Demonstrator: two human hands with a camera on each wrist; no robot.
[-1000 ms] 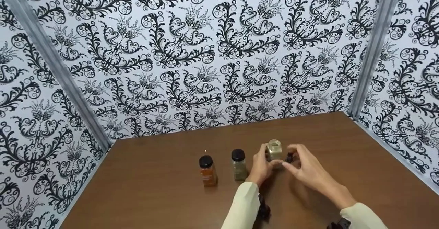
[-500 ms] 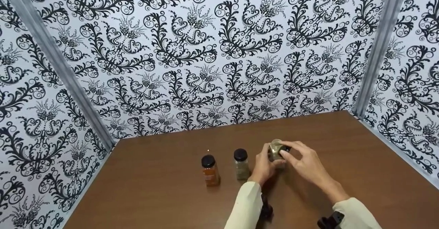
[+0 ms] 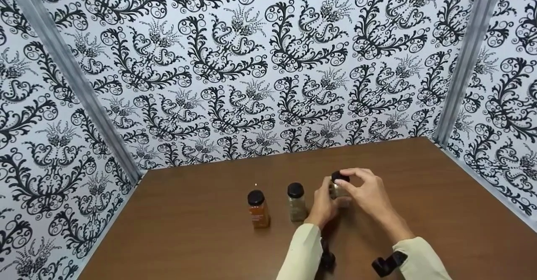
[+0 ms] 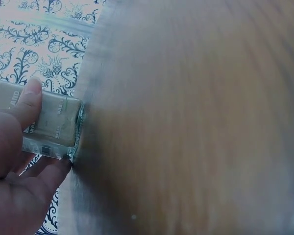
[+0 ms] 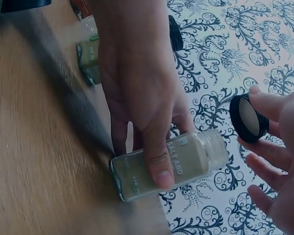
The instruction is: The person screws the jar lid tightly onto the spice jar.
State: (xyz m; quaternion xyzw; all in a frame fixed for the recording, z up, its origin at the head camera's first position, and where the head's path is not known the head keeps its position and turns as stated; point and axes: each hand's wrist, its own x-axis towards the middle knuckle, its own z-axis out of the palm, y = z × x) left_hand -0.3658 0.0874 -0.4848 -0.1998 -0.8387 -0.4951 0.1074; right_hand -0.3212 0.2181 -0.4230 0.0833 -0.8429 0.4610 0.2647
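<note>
My left hand (image 3: pixel 323 204) grips a clear glass spice jar (image 5: pixel 193 155) by its sides, thumb across a label that reads "SALT AND". Pale powder fills much of it, and its mouth is uncovered in the right wrist view. The jar's base (image 4: pixel 79 125) is at the tabletop; whether it touches cannot be told. My right hand (image 3: pixel 371 192) pinches a round black cap (image 5: pixel 247 119) between thumb and fingers. There the cap's hollow side faces the jar's mouth, a small gap apart. From the head view, the cap appears right over the mouth.
A jar of green-grey seasoning (image 3: pixel 297 208) with a black cap stands just left of the left hand. Farther left is a capped jar of orange spice (image 3: pixel 259 215). The brown table (image 3: pixel 188 229) meets patterned walls (image 3: pixel 235 103) at the back and sides.
My right hand has brought the black cap from beside the jar up and left to its mouth. The left hand keeps holding the jar in about the same place.
</note>
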